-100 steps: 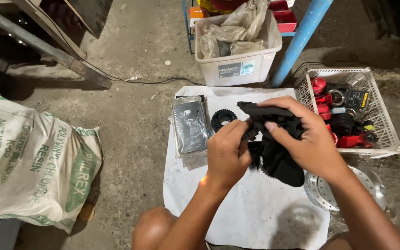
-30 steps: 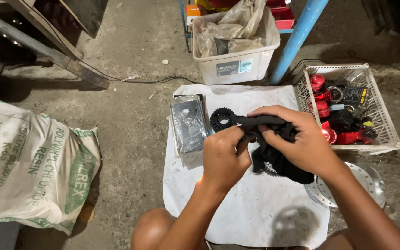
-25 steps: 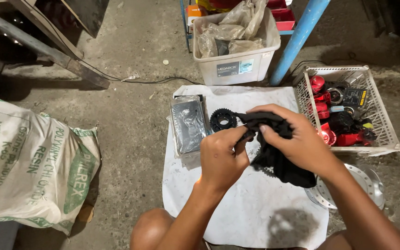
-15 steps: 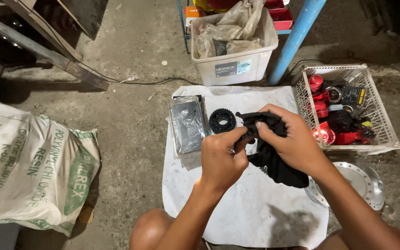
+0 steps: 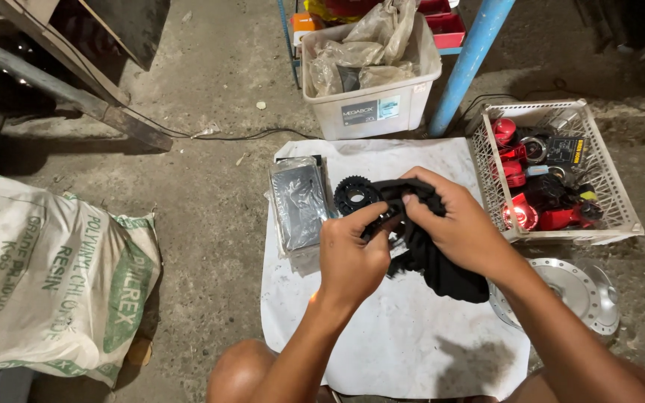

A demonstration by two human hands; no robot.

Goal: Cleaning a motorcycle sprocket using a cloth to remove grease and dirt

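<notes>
black cloth [image 5: 434,261]: bunched, gripped by both hands above the white sheet [image 5: 382,336] on the floor. left hand [image 5: 352,254]: closed, pinching the cloth's upper edge. right hand [image 5: 453,224]: closed over the cloth's top. black toothed gear [image 5: 352,195]: on the sheet, just behind the hands. wrapped flat pack [image 5: 298,205]: left of the gear. white basket [image 5: 621,216]: right, holding red parts.
</notes>
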